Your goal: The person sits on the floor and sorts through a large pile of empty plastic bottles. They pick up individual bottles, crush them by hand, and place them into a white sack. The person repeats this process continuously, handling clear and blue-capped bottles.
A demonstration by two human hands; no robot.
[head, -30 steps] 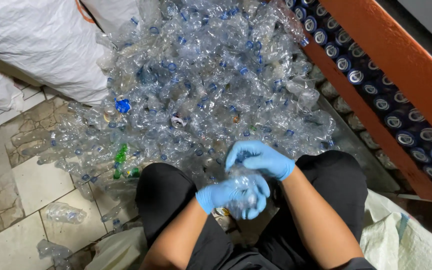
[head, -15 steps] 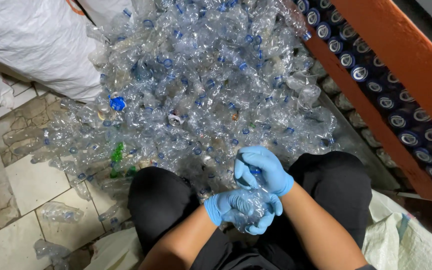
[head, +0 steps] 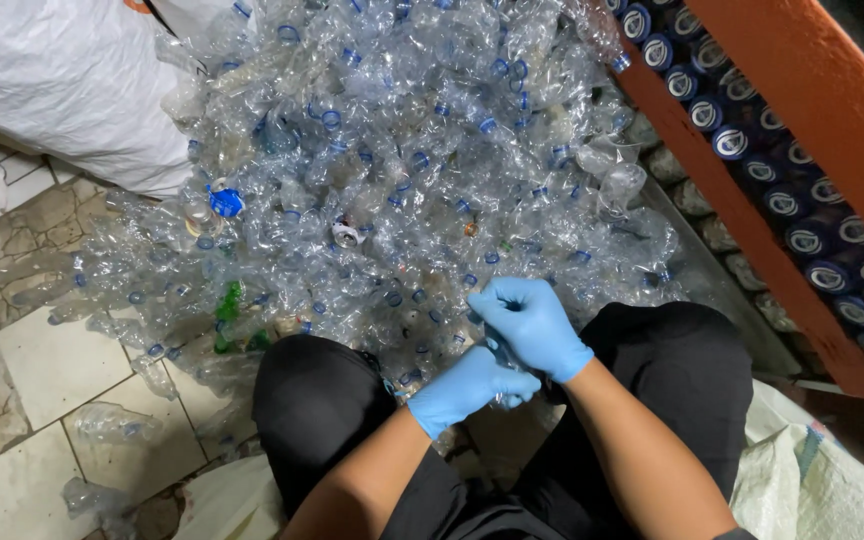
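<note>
I am crouching at the edge of a big heap of bottles (head: 392, 170), with my knees wide so my hands can work low between them. My left hand (head: 467, 385) is closed around a clear plastic bottle (head: 508, 372), and it holds the bottle from below, just in front of my legs. My right hand (head: 532, 322) is curled over the top part of the same bottle, fingers bent tight on it, so the two hands touch each other. The bottle is mostly hidden by my fingers; I cannot tell if it has a cap. Both hands wear thin blue gloves, smooth and a little shiny.

The bottles in the heap are crushed and wrinkled, transparent, many with a blue ring at the neck. One green bottle (head: 229, 303) lies at the near left side. The floor is of pale tiles (head: 42, 360), worn. A white woven sack (head: 62, 75) stands behind the heap on the left, and another sack (head: 812, 470) is beside my right leg.
</note>
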